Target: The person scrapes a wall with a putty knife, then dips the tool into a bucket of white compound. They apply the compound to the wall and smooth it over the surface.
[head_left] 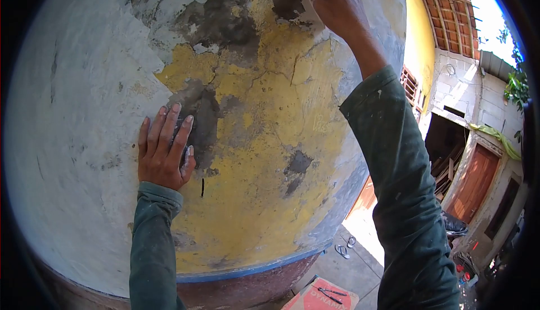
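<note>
Across the cracked, painted wall (270,135), straight ahead, find the left hand (163,149) laid flat, fingers slightly apart, nothing held. Higher up and to the right, see the right hand (336,7) curled narrow beside a dark bare patch (288,6); cannot tell for sure about any tool in that grip. For good control, best to brace evenly through the left palm, leave the right wrist loose and use light, shallow strokes along the surface, easing off over fine cracks, likely to crumble under pressure. Wise, too, to watch for grit falling from overhead.

Pale and chalky on the left, worn yellow in the middle, with jagged, flaking steps along the border. Rough and grainy over the exposed grey patch (199,121), smoother on the whitish coat. Bulging in outline, perhaps only through the wide lens. Trimmed low down with a narrow blue band (253,272) over a reddish-brown base (253,290).

Near the foot, notice a red-and-white DYNAMIX package (343,303), topped with pliers (331,294); beyond, a pair of sandals (342,251) on grey paving (363,269). At far right, a reddish wooden door (475,178), pale blockwork (453,85) and a tiled roof (454,20).
</note>
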The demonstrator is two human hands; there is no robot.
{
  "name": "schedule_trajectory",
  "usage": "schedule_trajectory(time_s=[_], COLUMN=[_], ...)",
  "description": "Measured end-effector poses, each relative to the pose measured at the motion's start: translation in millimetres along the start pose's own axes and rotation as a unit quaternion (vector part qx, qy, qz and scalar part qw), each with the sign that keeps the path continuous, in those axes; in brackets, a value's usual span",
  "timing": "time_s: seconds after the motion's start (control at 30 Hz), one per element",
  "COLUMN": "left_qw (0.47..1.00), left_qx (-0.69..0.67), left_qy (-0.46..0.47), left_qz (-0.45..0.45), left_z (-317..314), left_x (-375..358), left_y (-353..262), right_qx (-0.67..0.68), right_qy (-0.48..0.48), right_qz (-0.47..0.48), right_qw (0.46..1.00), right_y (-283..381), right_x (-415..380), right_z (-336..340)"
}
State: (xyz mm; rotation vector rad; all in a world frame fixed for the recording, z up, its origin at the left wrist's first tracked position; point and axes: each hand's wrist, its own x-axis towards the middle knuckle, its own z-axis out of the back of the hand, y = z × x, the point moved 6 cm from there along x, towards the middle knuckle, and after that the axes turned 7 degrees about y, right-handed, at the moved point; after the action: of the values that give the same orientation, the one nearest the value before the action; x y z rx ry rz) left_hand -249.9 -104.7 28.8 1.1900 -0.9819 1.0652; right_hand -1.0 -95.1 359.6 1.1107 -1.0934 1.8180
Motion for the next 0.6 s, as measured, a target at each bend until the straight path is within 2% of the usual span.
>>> schedule_trajectory(time_s=[0.03,0.1,0.23,0.3,0.33,0.43,0.47,0.57,0.6], left_qw=[1.0,1.0,1.0,1.0,1.0,1.0,1.0,1.0,1.0], left_qx=[-0.002,-0.004,0.004,0.006,0.002,0.004,0.006,0.011,0.012], left_qy=[-0.001,-0.004,-0.001,-0.005,0.001,0.005,0.004,0.002,0.003], left_qz=[-0.002,-0.001,0.0,-0.002,0.0,0.0,-0.002,-0.004,-0.004], left_z=[0.0,0.4,1.2,1.6,1.1,1.3,0.7,0.2,0.4], left_x=[0.1,-0.9,-0.8,-0.2,-0.4,-0.4,-0.5,-0.5,-0.4], left_y=[0.0,-0.7,-0.8,-2.1,-2.0,-0.5,-1.3,-0.7,-0.4], right_qx=[-0.001,-0.03,-0.027,-0.025,-0.018,0.038,0.052,-0.006,-0.005], right_qy=[0.001,-0.057,-0.024,0.027,0.134,0.092,0.049,-0.048,-0.049], right_qz=[0.002,0.135,0.203,0.218,0.146,0.138,0.156,0.154,0.154], right_qw=[1.0,0.989,0.978,0.975,0.98,0.985,0.985,0.987,0.987], right_y=[3.3,22.0,32.2,28.5,29.0,5.0,-1.1,-27.1,-29.8], right_x=[-10.9,-36.2,-77.6,-88.7,-87.0,-58.5,-44.2,3.6,7.9], right_z=[-3.6,-8.7,-15.2,-18.2,-9.0,9.0,20.9,32.2,26.9])
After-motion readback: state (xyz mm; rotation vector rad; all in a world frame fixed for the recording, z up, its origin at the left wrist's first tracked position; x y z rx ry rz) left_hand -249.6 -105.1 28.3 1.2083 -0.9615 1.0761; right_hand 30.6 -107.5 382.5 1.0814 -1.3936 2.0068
